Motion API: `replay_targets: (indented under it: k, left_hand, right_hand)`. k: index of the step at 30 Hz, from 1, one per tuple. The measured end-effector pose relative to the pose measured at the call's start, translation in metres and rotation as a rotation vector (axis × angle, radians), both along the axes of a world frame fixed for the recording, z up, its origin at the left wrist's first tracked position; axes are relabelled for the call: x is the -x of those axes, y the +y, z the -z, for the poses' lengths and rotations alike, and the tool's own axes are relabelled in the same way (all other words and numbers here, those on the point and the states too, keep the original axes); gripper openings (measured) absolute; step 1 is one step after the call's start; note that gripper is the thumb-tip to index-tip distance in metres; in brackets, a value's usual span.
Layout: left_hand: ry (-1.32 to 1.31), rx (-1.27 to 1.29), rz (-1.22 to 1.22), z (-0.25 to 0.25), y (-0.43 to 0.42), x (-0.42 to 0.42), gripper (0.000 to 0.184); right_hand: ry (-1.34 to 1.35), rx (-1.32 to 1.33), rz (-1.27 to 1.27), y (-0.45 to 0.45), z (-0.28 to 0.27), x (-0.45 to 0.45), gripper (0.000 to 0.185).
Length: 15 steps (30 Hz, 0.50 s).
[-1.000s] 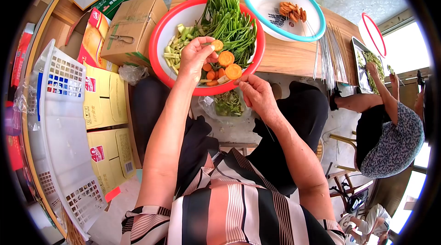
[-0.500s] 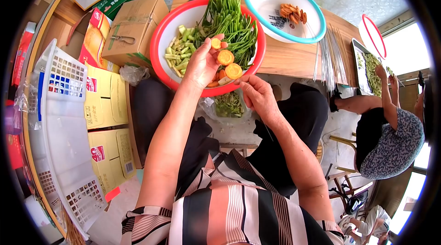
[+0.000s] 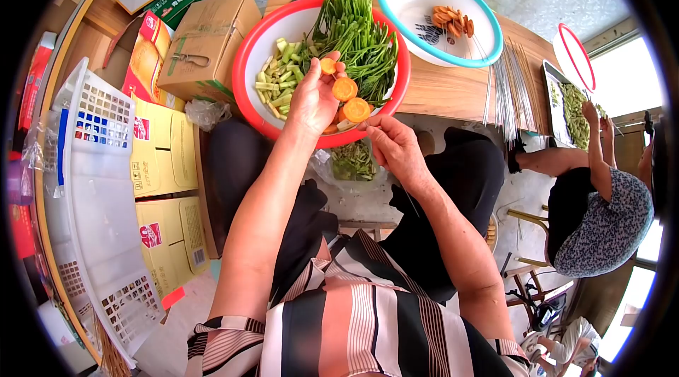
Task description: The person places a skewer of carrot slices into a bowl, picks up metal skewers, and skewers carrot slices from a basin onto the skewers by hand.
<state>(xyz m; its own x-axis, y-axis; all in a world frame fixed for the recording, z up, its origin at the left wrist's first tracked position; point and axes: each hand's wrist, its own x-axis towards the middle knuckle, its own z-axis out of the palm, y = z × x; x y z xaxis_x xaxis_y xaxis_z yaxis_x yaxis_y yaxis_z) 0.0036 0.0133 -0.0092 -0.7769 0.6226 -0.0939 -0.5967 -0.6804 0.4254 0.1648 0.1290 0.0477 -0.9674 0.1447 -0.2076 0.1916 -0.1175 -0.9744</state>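
Observation:
In the head view my left hand (image 3: 313,103) is closed around a carrot slice (image 3: 328,66), held between thumb and fingers over the red-rimmed basin (image 3: 244,48). Two more round orange carrot slices (image 3: 344,89) run in a line from it toward my right hand (image 3: 396,145). That hand pinches a thin metal skewer (image 3: 413,204), whose shaft trails below my fist. Inside the basin lie cut pale-green stem pieces (image 3: 279,76), a bundle of long green stalks (image 3: 353,37), and more carrot pieces partly hidden by my left hand.
A blue-rimmed basin (image 3: 417,48) with threaded carrot slices (image 3: 453,21) stands on the wooden table (image 3: 431,90). Metal skewers (image 3: 506,90) lie beside it. A co-worker (image 3: 601,221) handles green pieces over a tray (image 3: 555,112). Cartons (image 3: 212,44) and a white plastic crate (image 3: 99,186) are at left.
The carrot slices have shifted slightly left and tilted a little. Both hands keep nearly the same place and grip.

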Motion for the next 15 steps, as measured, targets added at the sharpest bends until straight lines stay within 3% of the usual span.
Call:
replay_targets:
  k: [9, 15]
  left_hand:
    - [-0.088, -0.059, 0.003, -0.005, 0.005, -0.01, 0.04]
    - [-0.005, 0.024, -0.013, -0.009, 0.007, -0.014, 0.041]
  right_hand:
    - [0.011, -0.027, 0.031, -0.003, 0.005, 0.001, 0.014]
    - [0.01, 0.007, 0.04, -0.004, 0.004, 0.003, 0.015]
